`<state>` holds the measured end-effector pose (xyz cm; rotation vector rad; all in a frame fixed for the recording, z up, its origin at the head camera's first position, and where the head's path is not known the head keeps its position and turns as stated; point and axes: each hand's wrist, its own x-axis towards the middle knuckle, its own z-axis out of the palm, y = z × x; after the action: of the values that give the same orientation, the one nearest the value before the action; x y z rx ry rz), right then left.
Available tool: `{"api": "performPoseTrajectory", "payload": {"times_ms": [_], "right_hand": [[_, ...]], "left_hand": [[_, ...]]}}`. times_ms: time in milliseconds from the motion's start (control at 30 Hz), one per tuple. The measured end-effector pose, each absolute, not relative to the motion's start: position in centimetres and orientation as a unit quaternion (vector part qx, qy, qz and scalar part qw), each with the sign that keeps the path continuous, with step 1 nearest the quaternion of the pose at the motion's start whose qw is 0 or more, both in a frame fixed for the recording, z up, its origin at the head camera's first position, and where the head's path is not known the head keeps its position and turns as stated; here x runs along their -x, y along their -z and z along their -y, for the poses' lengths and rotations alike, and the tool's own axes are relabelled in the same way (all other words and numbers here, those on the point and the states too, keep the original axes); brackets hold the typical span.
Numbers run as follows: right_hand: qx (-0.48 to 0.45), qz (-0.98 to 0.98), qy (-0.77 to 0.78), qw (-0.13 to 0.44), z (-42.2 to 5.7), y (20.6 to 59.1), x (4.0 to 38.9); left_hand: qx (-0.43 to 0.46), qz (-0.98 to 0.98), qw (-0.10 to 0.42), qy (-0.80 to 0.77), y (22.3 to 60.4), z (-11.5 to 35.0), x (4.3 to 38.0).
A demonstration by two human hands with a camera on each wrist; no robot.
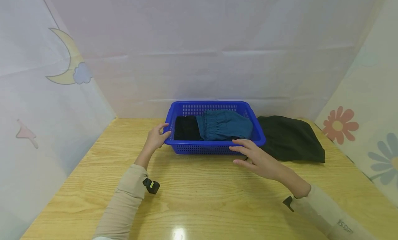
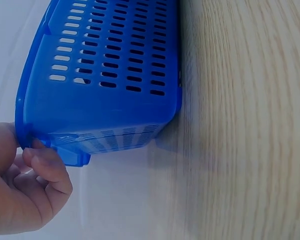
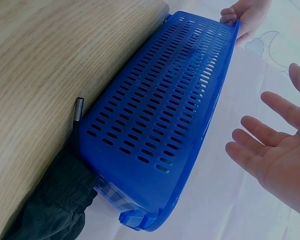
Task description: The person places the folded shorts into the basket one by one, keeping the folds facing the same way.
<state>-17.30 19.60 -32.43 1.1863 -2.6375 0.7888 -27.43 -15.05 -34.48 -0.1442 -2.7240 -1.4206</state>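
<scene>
A blue plastic basket (image 1: 214, 142) with slotted walls stands on the table near the back wall. Inside it lie a folded black garment (image 1: 187, 128) on the left and a folded teal garment with a gathered waistband (image 1: 228, 125) on the right. My left hand (image 1: 155, 138) grips the basket's left rim, thumb and curled fingers around the edge in the left wrist view. Over the front right corner, my right hand (image 1: 256, 159) is spread with nothing in it; the right wrist view shows its fingers apart from the rim.
To the right of the basket, a dark green garment (image 1: 290, 138) lies on the wooden table (image 1: 192, 195), close against the basket wall. A drawstring tip (image 3: 79, 109) sticks up from it in the right wrist view. Pale printed sheets (image 1: 199, 60) hang behind and at both sides.
</scene>
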Motion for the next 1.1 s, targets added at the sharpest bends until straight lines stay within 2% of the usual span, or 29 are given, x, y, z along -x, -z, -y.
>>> {"api": "performPoseTrajectory", "payload": {"times_ms": [667, 1100], "right_hand": [[-0.388, 0.881, -0.262, 0.066, -19.60, 32.48, 17.40], [-0.384, 0.883, -0.261, 0.065, -19.61, 32.43, 17.28]], "left_hand": [[0.072, 0.833, -0.046, 0.547, 34.60, 15.97, 27.62], [0.073, 0.806, -0.053, 0.584, 34.77, 15.99, 27.67]]}}
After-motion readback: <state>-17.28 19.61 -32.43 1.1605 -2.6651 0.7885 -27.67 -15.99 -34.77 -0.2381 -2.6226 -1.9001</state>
